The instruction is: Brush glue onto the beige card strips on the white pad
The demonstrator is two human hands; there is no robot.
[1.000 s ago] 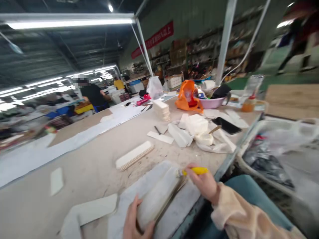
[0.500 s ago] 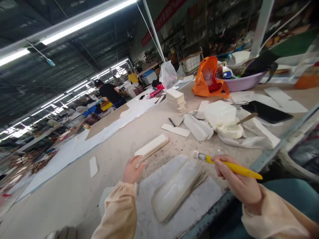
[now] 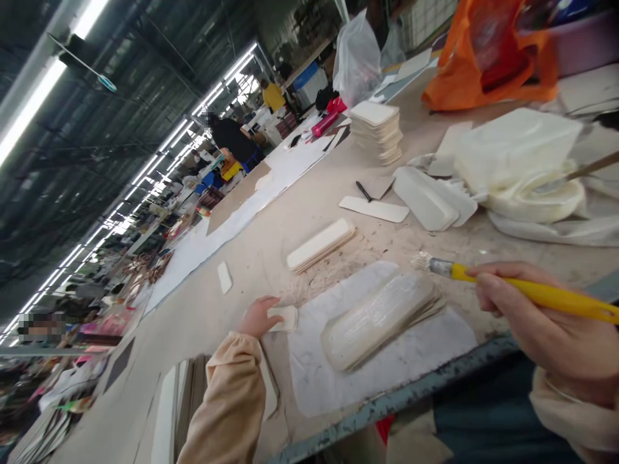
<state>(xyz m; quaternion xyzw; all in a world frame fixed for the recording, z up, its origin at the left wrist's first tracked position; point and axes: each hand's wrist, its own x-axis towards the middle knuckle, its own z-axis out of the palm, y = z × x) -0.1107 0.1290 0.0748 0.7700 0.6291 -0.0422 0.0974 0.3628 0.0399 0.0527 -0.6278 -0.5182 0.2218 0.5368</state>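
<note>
My right hand point(image 3: 536, 325) is closed round a yellow-handled brush point(image 3: 522, 290) whose wet bristles hover above the table, just right of a fanned stack of glue-coated white strips point(image 3: 382, 316) lying on a pale sheet point(image 3: 425, 361). My left hand point(image 3: 258, 316), in a beige sleeve, pinches the end of a small white strip point(image 3: 285, 317) lying flat on the table left of that sheet. A neat stack of clean strips point(image 3: 322, 243) lies a little farther back.
A glue tub with a stick in it point(image 3: 536, 196) sits on crumpled white wrapping at the right. A taller pile of white pieces point(image 3: 377, 131), an orange bag point(image 3: 488, 58) and a clear plastic bag point(image 3: 356, 57) stand behind. Workers stand at distant tables. The table's metal edge point(image 3: 387, 403) runs near me.
The camera has tilted down and closer to the table. My left hand has come back from the clean stack to a single strip beside the sheet. The brush stays raised in my right hand.
</note>
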